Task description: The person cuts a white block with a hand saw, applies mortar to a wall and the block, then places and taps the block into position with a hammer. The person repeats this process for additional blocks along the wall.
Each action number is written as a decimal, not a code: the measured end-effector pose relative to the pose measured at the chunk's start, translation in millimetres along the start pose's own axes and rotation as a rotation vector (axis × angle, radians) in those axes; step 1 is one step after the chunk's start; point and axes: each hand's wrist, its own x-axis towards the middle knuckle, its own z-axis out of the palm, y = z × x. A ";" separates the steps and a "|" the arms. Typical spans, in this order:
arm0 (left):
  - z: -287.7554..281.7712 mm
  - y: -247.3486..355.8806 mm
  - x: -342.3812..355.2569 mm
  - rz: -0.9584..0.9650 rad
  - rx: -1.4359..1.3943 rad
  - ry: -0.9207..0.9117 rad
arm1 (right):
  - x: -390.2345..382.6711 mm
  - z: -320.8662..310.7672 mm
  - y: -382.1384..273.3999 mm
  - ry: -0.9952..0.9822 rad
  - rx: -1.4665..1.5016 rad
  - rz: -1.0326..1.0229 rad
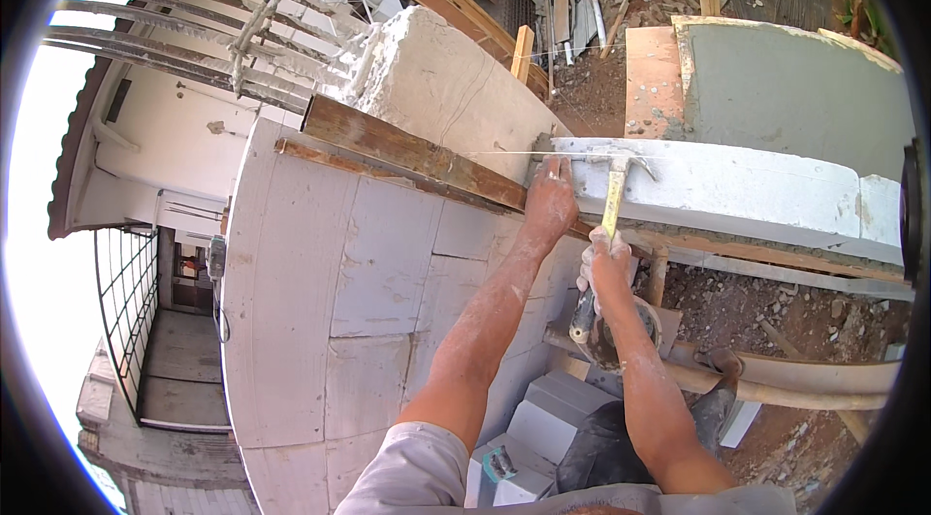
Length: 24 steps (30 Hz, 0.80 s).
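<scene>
My right hand [603, 273] is wrapped round the black-gripped handle of a claw hammer [614, 200]. The hammer's head lies over the top of a row of white blocks [747, 187], its claw pointing right. My left hand [551, 203] is at the left end of that row, fingers pressed together near the hammer head. Whatever the left fingers pinch is too small to make out. A thin taut string [499, 153] passes close to those fingertips. Just left of the hand is the end of a brown wooden board [417, 151], fixed along a white block wall [378, 253].
Below my right hand stands a round bucket [630, 333]. Loose white blocks [553, 418] lie by my legs. Fresh grey concrete [795, 93] lies inside boards beyond the row. Bare rebar [184, 25] juts from a concrete beam [456, 79]. Rubble covers the ground at right.
</scene>
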 end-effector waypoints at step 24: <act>-22.6 3.4 28.1 0.095 0.060 -0.031 | 28.7 -39.6 0.7 -0.070 -0.416 0.028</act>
